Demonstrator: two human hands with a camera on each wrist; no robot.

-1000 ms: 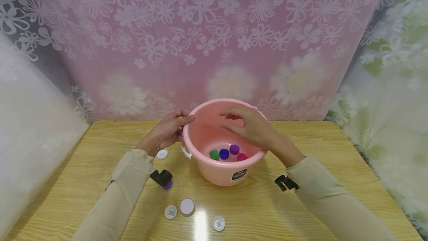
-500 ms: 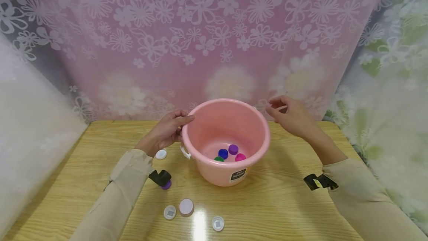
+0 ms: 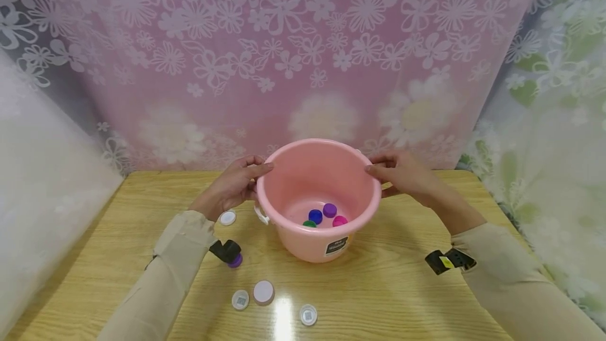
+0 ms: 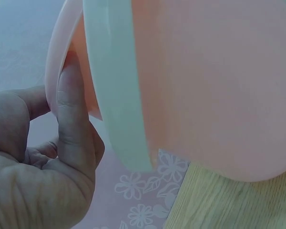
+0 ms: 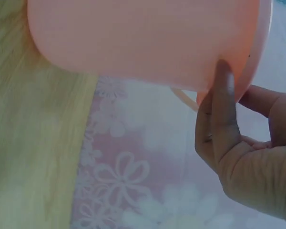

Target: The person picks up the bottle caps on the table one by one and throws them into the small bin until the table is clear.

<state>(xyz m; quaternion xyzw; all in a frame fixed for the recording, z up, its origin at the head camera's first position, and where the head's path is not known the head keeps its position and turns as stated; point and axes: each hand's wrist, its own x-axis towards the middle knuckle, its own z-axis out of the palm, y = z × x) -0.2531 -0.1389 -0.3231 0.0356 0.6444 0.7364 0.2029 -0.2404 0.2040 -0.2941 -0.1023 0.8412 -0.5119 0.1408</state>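
A pink bucket [image 3: 303,243] stands on the table, tilted slightly toward me in view. Inside, on its floor, lie a blue cap [image 3: 315,217], a purple cap [image 3: 330,210], a magenta cap [image 3: 339,221] and a partly hidden green cap [image 3: 309,223]. My left hand [image 3: 235,183] grips the rim at the left, thumb over the top and fingers beneath, as the left wrist view shows beside the pale handle [image 4: 114,86]. On the opposite side my right hand [image 3: 409,178] pinches the rim, its fingers [image 5: 224,105] against the outer wall.
On the wooden table [image 3: 379,293] lie a white cap [image 3: 228,218], a purple cap [image 3: 235,261] partly behind the left wrist strap, a pale pink lid [image 3: 263,292] and two small white discs [image 3: 240,300]. A flowered pink curtain [image 3: 303,67] hangs behind the table.
My right hand has come out of the bucket, moved right, and taken hold of the rim. The green cap has shifted toward the near wall. My left hand has kept its grip.
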